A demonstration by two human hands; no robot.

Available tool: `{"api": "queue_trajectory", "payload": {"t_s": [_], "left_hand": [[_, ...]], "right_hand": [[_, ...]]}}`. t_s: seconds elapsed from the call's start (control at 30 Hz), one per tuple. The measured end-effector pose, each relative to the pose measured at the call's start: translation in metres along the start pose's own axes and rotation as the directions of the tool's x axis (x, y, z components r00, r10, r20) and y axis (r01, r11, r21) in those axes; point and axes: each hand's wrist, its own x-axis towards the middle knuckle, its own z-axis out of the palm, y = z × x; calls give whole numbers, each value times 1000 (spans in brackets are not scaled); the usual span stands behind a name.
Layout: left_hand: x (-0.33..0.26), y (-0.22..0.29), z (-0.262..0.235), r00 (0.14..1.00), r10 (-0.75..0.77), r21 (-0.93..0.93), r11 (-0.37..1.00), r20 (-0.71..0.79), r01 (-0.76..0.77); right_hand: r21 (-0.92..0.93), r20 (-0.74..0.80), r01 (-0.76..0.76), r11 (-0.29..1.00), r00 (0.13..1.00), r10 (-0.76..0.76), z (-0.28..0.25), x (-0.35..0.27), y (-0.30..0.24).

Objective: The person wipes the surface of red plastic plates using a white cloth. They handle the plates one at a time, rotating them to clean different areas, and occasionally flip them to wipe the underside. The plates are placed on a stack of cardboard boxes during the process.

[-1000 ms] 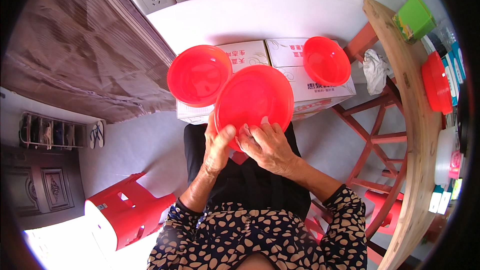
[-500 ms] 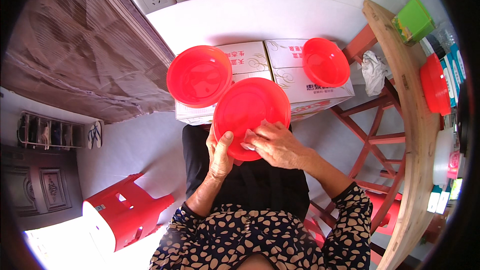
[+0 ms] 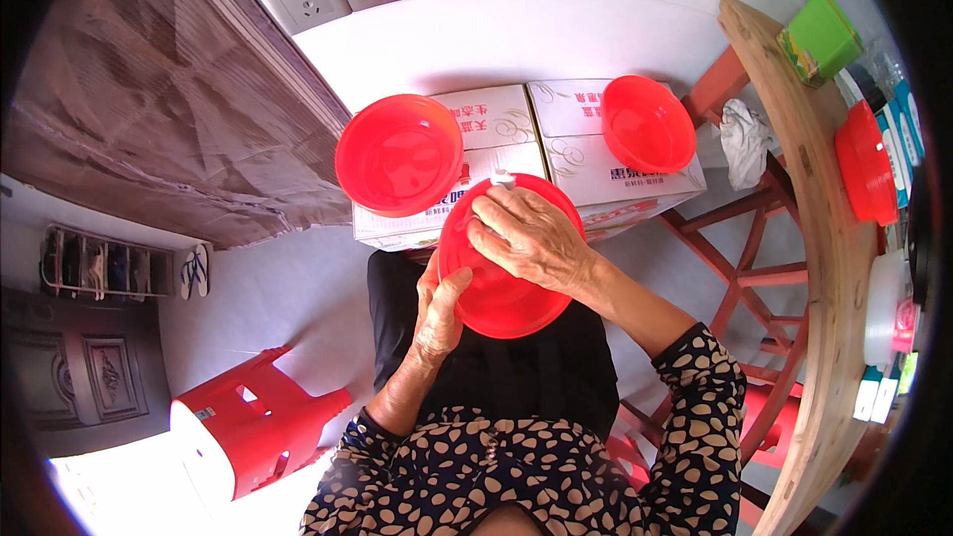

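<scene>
Leftmost, we log a round red plastic bowl (image 3: 400,154) on white cardboard cartons (image 3: 571,164). Left hand (image 3: 440,310) clamps a second round red plastic bowl (image 3: 516,313) above the lap (image 3: 496,377); right hand (image 3: 536,243), fingers curled, holds a crumpled white wad (image 3: 503,179) at its rim. Hard rubbing, we judge, could twist that bowl loose.
</scene>
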Motion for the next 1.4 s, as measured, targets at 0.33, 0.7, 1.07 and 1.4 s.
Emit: {"api": "queue_trajectory", "payload": {"t_s": [0.33,0.7,1.07,1.4], "left_hand": [[5,-4,6,990,143,-111,983,-13,-144],[2,-3,3,993,120,6,993,-17,-120],[5,-8,-2,994,104,-56,993,12,-103],[5,-15,-11,999,41,-173,984,-20,-44]], "right_hand": [[-199,299,-347,916,869,394,-3,-26,-14],[329,673,-646,689,672,309,-28,-50,-17],[-6,58,-599,801,799,598,20,-21,-21],[457,63,-338,823,935,350,25,-1,-49]]}}
